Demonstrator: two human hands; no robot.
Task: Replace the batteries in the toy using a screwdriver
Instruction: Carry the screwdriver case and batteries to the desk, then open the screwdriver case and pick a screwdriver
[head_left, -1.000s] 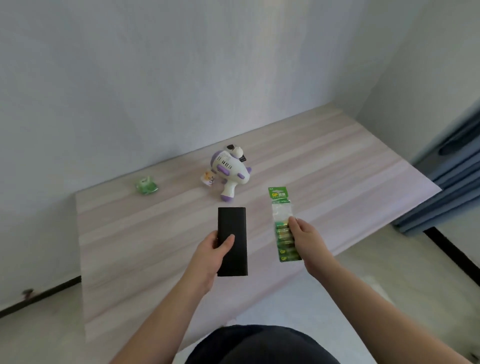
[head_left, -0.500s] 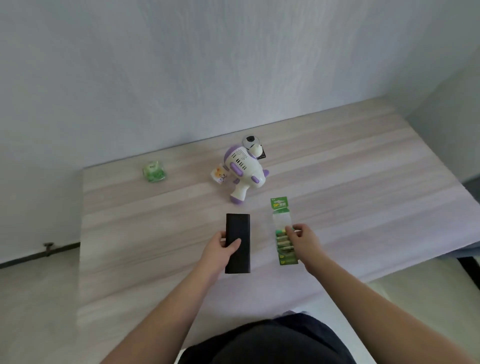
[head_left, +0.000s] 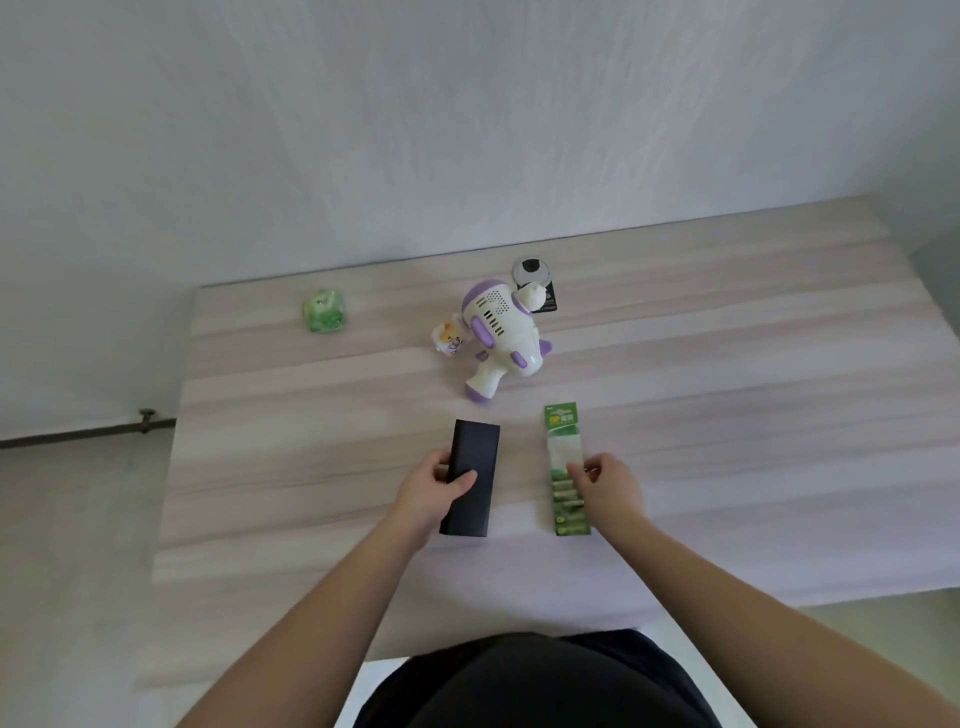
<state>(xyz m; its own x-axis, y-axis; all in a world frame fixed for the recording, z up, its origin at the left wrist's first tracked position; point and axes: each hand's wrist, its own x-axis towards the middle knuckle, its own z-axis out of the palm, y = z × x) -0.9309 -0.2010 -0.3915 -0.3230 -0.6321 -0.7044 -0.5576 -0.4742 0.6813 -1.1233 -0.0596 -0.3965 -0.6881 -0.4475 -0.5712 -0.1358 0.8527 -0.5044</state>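
Note:
A white and purple toy gun lies on the wooden table near the middle. In front of it, a flat black case rests on the table, and my left hand grips its left side with the thumb on top. To the right lies a green strip pack of batteries. My right hand pinches the pack near its middle with fingertips. No screwdriver shows in the open.
A small green translucent cube sits at the table's back left. A small printed packet lies left of the toy, and a black and silver round item lies behind it. A white wall backs the table.
Both hands have lowered the black case and the battery pack onto the table. The camera has tilted and shifted, so the table now sits more squarely in view.

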